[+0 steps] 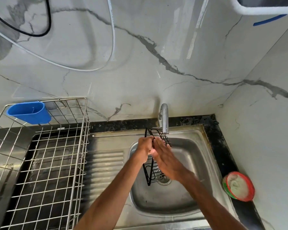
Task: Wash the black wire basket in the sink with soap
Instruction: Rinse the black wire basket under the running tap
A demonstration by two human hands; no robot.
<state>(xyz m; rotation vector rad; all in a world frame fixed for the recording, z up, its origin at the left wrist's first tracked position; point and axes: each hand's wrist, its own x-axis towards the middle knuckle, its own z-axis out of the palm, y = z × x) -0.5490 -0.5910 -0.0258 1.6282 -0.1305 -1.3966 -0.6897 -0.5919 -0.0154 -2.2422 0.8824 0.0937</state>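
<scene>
The black wire basket [151,170] stands on end over the steel sink [192,165], its top just under the tap [164,118]. My left hand [144,147] grips the basket's upper left edge with curled fingers. With straight fingers, my right hand [166,161] lies flat against the basket's right side and hides its middle. The basket's lower end hangs above the drain. A round tub of white soap paste [239,185] with a red and green rim sits on the black counter to the right of the sink.
A steel wire dish rack [45,160] with a blue plastic cup holder [30,112] fills the left side over the ribbed drainboard [106,165]. Marble walls close the back and right. A black cable and a white hose hang on the back wall.
</scene>
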